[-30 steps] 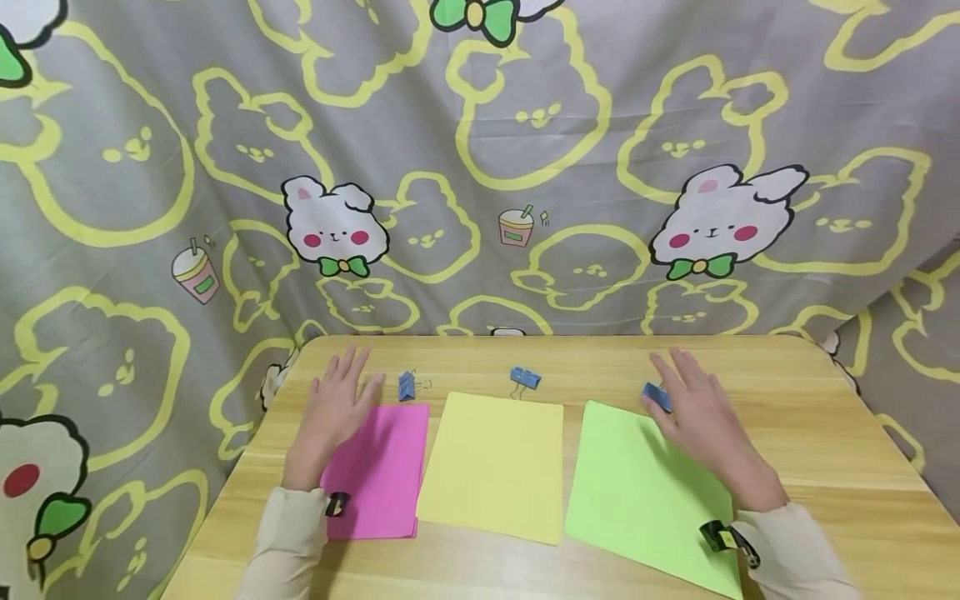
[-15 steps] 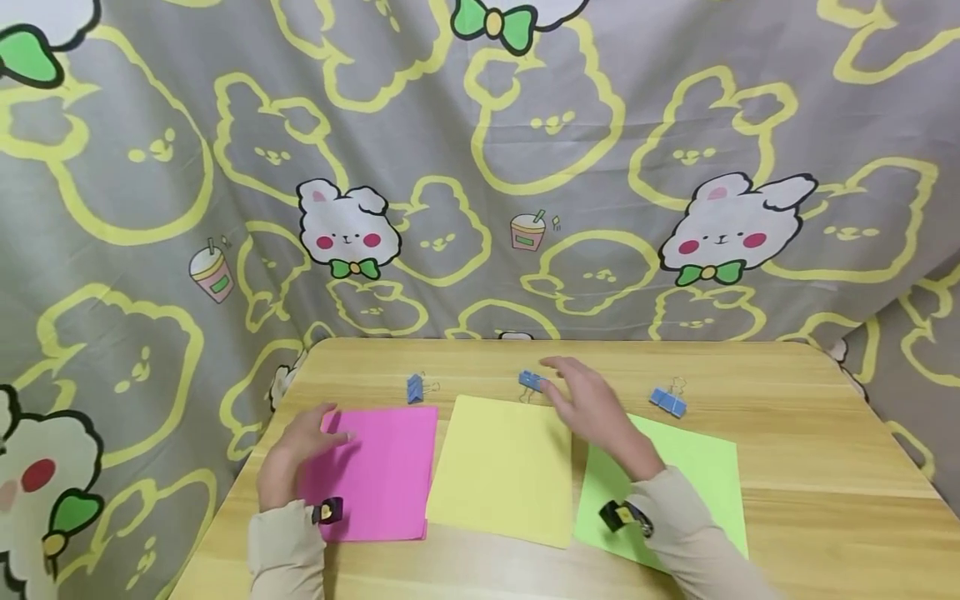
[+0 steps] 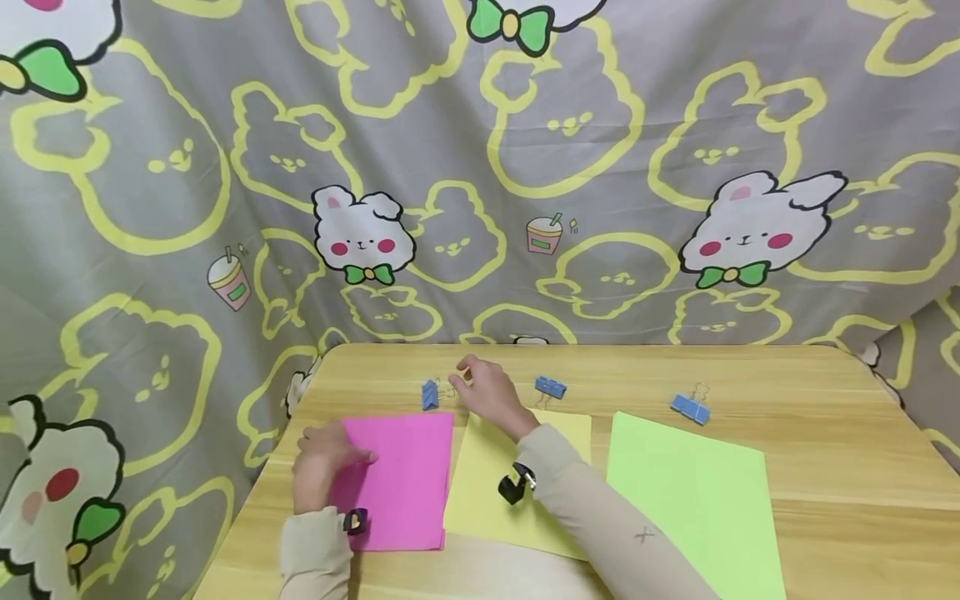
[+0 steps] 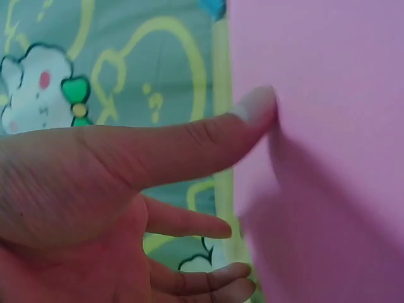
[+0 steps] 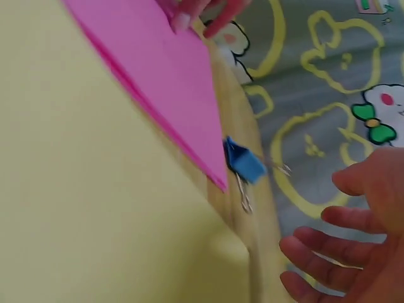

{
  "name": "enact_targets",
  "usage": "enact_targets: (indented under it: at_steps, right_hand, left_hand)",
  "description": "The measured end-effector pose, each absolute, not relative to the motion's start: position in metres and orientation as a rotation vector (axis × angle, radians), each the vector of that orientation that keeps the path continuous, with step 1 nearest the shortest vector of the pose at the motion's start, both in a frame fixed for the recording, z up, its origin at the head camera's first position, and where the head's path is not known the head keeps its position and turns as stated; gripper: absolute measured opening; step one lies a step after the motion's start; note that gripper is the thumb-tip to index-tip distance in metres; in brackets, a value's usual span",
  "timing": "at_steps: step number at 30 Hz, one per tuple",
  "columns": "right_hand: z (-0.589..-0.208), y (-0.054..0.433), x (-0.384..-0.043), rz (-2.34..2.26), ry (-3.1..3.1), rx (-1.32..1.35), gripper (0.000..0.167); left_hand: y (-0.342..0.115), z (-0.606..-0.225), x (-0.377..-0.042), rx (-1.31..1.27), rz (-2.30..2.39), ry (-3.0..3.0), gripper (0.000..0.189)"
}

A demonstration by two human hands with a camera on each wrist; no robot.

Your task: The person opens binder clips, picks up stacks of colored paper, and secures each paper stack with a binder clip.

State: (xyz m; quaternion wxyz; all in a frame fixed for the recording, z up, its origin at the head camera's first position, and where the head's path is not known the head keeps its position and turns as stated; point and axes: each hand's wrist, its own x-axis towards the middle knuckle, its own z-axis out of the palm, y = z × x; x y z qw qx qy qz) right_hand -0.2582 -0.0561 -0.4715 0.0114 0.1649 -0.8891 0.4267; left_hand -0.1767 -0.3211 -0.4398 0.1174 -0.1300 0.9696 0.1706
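My left hand (image 3: 326, 458) is at the left edge of a stack of pink paper (image 3: 408, 483). In the left wrist view its thumb (image 4: 255, 107) meets the top of the paper, with the other fingers stretched out by the edge. My right hand (image 3: 487, 392) hovers above the far edge of the yellow paper (image 3: 480, 500), fingers loosely bent around nothing. Just left of its fingertips lies a blue binder clip (image 3: 430, 395) behind the pink stack. The right wrist view shows that clip (image 5: 246, 164) on the wooden table, its wire handles spread.
Two more blue binder clips lie toward the back, the middle clip (image 3: 551, 387) behind the yellow paper and the right clip (image 3: 690, 408) behind the green paper (image 3: 690, 500). A patterned curtain (image 3: 480, 250) hangs directly beyond the table's (image 3: 840, 467) back edge.
My right hand has swept left from the green paper, past the middle clip, toward the left clip. My left hand has drawn back from beyond the pink stack to its left edge.
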Motion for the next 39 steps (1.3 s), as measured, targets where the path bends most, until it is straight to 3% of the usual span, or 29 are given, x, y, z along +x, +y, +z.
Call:
enact_targets:
  at_steps: [5,11,17,23,28,39]
  right_hand:
    - [-0.468,-0.076,-0.269,1.286,-2.828,0.452,0.037]
    - [-0.463,-0.088,-0.279,1.173,-2.872,0.358,0.023]
    - [-0.456,-0.094,-0.283,1.237,-2.829,0.398,0.039]
    - [-0.433,-0.088,-0.280,1.376,-2.662,0.448,0.018]
    - [-0.405,-0.057,-0.276,1.521,-2.537,0.483,0.016]
    - [-0.382,0.069,-0.229,1.823,-2.439,0.434,0.032]
  left_hand:
    - [-0.298,-0.440,-0.182,-0.411,0.513,2.865,0.069]
    - [-0.285,-0.438,-0.186,-0.428,0.531,2.847,0.069]
    - [-0.285,-0.440,-0.187,-0.434,0.598,2.847,0.069]
    - [-0.290,-0.441,-0.187,-0.449,0.588,2.845,0.066]
    - [-0.293,-0.439,-0.190,-0.444,0.577,2.822,0.063]
    - [-0.303,-0.449,-0.192,-0.382,0.535,2.864,0.086]
